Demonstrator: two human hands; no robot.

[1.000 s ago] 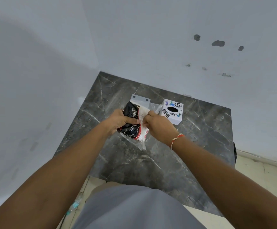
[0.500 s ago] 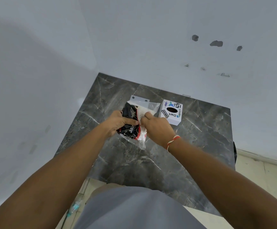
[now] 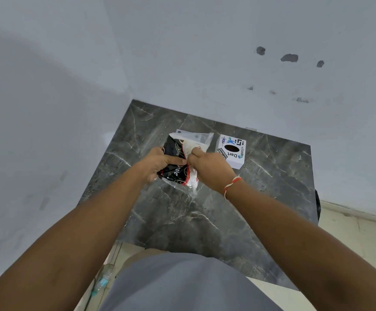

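Slightly farther up than before, the right hand (image 3: 211, 169) pinches the packet (image 3: 178, 173) by its pale fold. Dark marble tabletop (image 3: 182, 221) spreads beneath the grip, bare toward the person. The left hand (image 3: 157, 164) grips the packet's black side. A white box (image 3: 231, 153) sits just right.

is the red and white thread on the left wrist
No, the thread circles the wrist of the right hand; the left hand has none.

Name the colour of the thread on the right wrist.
Red and white thread, head view.
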